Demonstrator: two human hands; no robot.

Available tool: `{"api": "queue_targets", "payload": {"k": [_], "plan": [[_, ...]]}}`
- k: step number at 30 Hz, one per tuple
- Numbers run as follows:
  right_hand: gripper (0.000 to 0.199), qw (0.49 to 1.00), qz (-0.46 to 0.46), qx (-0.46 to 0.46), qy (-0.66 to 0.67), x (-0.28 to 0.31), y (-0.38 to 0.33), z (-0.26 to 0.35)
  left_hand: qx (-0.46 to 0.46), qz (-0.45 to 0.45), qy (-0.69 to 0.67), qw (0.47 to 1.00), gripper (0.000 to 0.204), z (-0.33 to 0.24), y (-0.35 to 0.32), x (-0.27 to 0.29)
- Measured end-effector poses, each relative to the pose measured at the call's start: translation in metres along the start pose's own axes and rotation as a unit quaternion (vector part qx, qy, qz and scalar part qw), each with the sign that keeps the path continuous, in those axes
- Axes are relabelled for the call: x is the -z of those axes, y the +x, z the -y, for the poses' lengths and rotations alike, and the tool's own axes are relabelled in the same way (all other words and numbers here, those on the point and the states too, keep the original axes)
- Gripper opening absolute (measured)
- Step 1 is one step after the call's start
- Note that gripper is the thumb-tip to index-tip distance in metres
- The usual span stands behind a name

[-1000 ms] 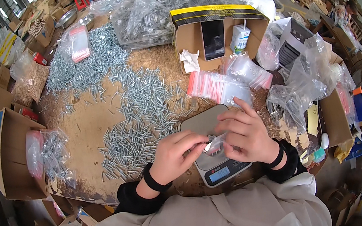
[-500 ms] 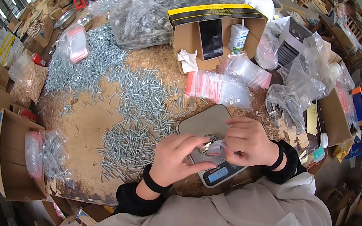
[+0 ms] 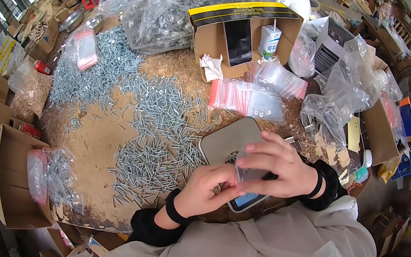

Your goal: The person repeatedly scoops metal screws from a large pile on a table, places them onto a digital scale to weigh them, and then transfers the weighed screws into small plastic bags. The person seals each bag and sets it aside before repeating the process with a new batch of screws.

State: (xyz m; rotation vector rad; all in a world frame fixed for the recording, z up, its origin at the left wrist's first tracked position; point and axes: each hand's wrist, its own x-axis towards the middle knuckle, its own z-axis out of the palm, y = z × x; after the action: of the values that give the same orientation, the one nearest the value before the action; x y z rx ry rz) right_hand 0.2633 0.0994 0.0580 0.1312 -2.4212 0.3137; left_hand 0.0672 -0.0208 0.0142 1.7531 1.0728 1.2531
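Note:
Above a small flat digital scale [image 3: 228, 140], my left hand [image 3: 201, 190] is closed, its thumb and forefinger pinching the edge of a small clear zip bag [image 3: 246, 171]. My right hand [image 3: 284, 167] is at the bag's other side with its fingers spread and curved. Its forefinger lies near the bag's top, and its thumb reaches under it toward the lit display [image 3: 245, 198]. A few small metal parts [image 3: 231, 158] show just beyond my left fingertips; whether they lie on the scale or in the bag I cannot tell.
Loose screws [image 3: 159, 135] spread left of the scale. Flat zip bags [image 3: 246, 98] lie beyond it. An open carton [image 3: 246, 10] holds a phone [image 3: 239, 43] and a drink carton [image 3: 269, 41]. Large bags of metal parts [image 3: 163, 23] stand behind. Another carton [image 3: 12, 184] sits at left.
My right hand has gone from a closed pinch to spread fingers around the bag. My left hand has closed on the bag's edge, and the bag is now more upright.

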Motion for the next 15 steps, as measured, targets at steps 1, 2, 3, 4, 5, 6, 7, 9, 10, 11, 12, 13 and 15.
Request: {"api": "queue_targets", "payload": {"k": [1, 2, 3, 4, 5, 6, 7, 9, 10, 11, 12, 13, 15], "plan": [[0.020, 1.000, 0.009, 0.012, -0.005, -0.001, -0.002, 0.004, 0.004, 0.009, -0.034, 0.999, 0.025, -0.001, -0.001, -0.002], [0.019, 0.999, 0.024, 0.019, 0.020, -0.004, -0.008, 0.004, 0.012, 0.019, -0.061, 0.998, 0.025, 0.002, -0.003, -0.007], [0.019, 0.999, 0.025, 0.029, 0.011, -0.003, -0.009, 0.005, 0.027, 0.034, -0.094, 0.995, 0.025, 0.004, -0.005, -0.009], [0.018, 0.999, 0.026, 0.038, 0.003, -0.003, -0.011, 0.006, 0.043, 0.048, -0.126, 0.990, 0.024, 0.007, -0.007, -0.011], [0.018, 0.999, 0.027, 0.047, -0.005, -0.003, -0.012, 0.007, 0.058, 0.062, -0.158, 0.984, 0.024, 0.008, -0.008, -0.012], [0.016, 0.999, 0.032, 0.042, -0.015, -0.003, -0.011, 0.008, 0.055, 0.052, -0.173, 0.982, 0.018, 0.005, -0.007, -0.013], [0.015, 0.998, 0.038, 0.036, -0.024, -0.002, -0.011, 0.009, 0.068, 0.038, -0.199, 0.977, 0.015, 0.002, -0.006, -0.014], [0.013, 0.997, 0.048, 0.038, -0.054, -0.002, -0.010, 0.011, 0.096, 0.010, -0.250, 0.963, 0.011, -0.004, -0.004, -0.018], [0.012, 0.995, 0.052, 0.045, -0.074, -0.004, -0.011, 0.013, 0.104, 0.007, -0.237, 0.966, 0.009, -0.006, -0.005, -0.016], [0.011, 0.993, 0.056, 0.053, -0.094, -0.005, -0.011, 0.014, 0.111, 0.004, -0.225, 0.968, 0.009, -0.007, -0.006, -0.013], [0.011, 0.991, 0.068, 0.061, -0.095, -0.005, -0.010, 0.014, 0.119, -0.001, -0.212, 0.970, 0.009, -0.007, -0.008, -0.012], [0.011, 0.990, 0.080, 0.071, -0.095, -0.004, -0.007, 0.013, 0.087, -0.025, -0.142, 0.986, 0.007, -0.006, -0.008, -0.013], [0.011, 0.988, 0.099, 0.076, -0.086, -0.003, -0.005, 0.011, 0.020, -0.070, -0.001, 0.997, 0.004, -0.003, -0.008, -0.016]]}}
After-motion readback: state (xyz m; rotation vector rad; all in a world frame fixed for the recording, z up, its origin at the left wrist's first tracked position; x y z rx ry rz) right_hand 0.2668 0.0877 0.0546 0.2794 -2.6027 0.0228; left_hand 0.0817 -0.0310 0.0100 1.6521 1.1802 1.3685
